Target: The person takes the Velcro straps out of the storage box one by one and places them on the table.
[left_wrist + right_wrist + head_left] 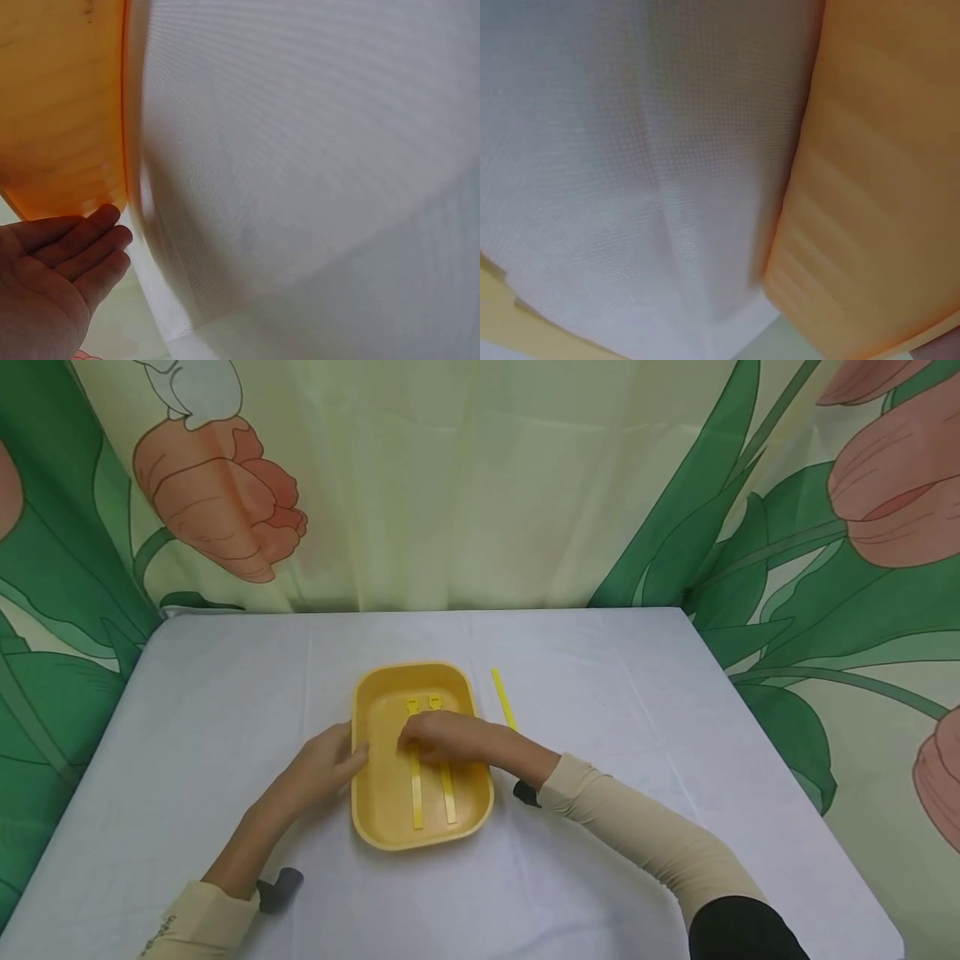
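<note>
A yellow tray [382, 810] sits on the white-covered table, its outer wall [67, 112] filling the upper left of the left wrist view. My left hand [326, 764] holds the tray's left side, thumb over the rim and fingers along the outside. Two thin yellow strips with wider slotted heads lie lengthwise inside: a left strip [417, 793] and a right strip [448, 793]. Reaching over the right rim, my right hand [446, 735] crosses both and pinches the left strip with curled fingers. The hand partly hides the strips' upper halves; its fingertips are out of the right wrist view.
Another yellow strip [504, 697] lies on the table just right of the tray, its near end behind the right forearm. White cloth [600, 693] covers the tabletop. A curtain [487, 485] with printed tulips hangs behind and at both sides.
</note>
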Action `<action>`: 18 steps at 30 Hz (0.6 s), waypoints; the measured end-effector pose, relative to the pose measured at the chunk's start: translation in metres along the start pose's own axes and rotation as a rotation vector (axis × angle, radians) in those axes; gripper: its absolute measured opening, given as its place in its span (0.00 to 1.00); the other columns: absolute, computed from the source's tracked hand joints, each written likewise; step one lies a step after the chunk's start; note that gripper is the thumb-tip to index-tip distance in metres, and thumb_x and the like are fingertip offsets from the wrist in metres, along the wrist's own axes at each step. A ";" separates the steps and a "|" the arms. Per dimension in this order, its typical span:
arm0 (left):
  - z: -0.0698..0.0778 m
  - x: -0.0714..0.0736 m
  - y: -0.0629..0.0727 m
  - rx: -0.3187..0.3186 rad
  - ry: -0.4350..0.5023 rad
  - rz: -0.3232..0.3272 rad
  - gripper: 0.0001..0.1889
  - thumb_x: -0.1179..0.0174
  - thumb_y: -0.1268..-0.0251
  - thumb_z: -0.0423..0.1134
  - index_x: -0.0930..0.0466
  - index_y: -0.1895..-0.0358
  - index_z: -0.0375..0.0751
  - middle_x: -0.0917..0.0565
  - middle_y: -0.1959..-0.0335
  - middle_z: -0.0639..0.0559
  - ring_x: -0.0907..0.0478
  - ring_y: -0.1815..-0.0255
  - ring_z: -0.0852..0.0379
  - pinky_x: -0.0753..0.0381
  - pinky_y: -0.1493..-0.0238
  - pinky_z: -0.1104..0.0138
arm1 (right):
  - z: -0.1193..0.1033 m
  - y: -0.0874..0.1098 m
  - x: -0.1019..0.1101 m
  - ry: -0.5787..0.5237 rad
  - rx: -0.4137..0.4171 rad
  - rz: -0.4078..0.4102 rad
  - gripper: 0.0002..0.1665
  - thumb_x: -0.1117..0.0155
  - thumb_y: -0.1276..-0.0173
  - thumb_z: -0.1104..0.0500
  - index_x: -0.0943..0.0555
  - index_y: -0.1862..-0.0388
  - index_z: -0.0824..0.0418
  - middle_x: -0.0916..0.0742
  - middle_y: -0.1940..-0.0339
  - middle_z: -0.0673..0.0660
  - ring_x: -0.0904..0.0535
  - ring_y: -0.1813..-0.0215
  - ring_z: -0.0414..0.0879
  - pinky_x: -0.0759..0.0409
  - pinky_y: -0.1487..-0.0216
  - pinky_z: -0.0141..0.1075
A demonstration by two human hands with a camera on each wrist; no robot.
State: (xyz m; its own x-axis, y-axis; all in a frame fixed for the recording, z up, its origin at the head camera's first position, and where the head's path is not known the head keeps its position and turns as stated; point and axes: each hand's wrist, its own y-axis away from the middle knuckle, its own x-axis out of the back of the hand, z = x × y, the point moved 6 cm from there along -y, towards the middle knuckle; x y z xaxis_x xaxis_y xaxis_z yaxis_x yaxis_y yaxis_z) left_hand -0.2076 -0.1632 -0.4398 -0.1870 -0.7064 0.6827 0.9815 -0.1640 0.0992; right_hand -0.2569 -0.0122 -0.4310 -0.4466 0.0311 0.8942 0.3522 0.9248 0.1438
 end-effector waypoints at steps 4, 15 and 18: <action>0.000 -0.001 -0.001 0.013 -0.009 -0.003 0.25 0.51 0.32 0.41 0.35 0.37 0.28 0.24 0.49 0.36 0.28 0.58 0.47 0.26 0.56 0.54 | 0.002 -0.001 -0.001 0.028 0.003 0.014 0.16 0.38 0.38 0.70 0.21 0.51 0.62 0.17 0.54 0.53 0.25 0.51 0.45 0.32 0.45 0.28; 0.000 -0.002 -0.003 0.022 -0.019 -0.015 0.27 0.51 0.32 0.43 0.36 0.37 0.26 0.26 0.46 0.33 0.28 0.56 0.46 0.26 0.53 0.51 | 0.003 -0.008 -0.005 0.109 0.076 0.004 0.12 0.38 0.37 0.68 0.16 0.55 0.60 0.17 0.56 0.51 0.25 0.51 0.43 0.32 0.45 0.25; -0.001 -0.002 -0.003 0.028 -0.032 -0.015 0.27 0.51 0.32 0.43 0.36 0.37 0.26 0.26 0.46 0.32 0.28 0.57 0.46 0.26 0.54 0.51 | 0.002 -0.010 -0.005 0.134 0.104 -0.009 0.10 0.39 0.35 0.65 0.15 0.56 0.60 0.17 0.56 0.51 0.24 0.51 0.43 0.32 0.46 0.24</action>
State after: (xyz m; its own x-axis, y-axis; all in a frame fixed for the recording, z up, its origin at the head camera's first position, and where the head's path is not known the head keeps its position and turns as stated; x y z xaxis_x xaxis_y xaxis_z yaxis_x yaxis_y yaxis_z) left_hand -0.2106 -0.1618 -0.4424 -0.2010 -0.6815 0.7036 0.9794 -0.1547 0.1299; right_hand -0.2599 -0.0205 -0.4373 -0.3333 -0.0216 0.9426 0.2588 0.9592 0.1135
